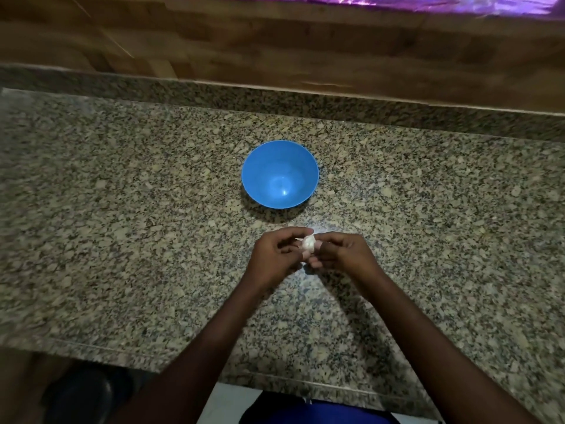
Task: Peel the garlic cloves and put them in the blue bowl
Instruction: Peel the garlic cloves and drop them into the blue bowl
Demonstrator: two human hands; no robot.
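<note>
A blue bowl (265, 166) stands on the speckled granite counter (122, 209), and nothing shows inside it. Just in front of the bowl I hold a whitish garlic piece (308, 243) between both hands, a little above the counter. My left hand (275, 255) grips it from the left with its fingertips. My right hand (345, 252) pinches it from the right. The fingers cover most of the garlic, so I cannot tell whether it is a whole head or one clove.
A wooden wall panel (275, 50) rises behind the counter's raised back ledge (275, 99). A purple shiny strip (428, 3) runs along the top. The counter's front edge (153, 359) is near my body, with a dark object (79, 393) on the floor below left.
</note>
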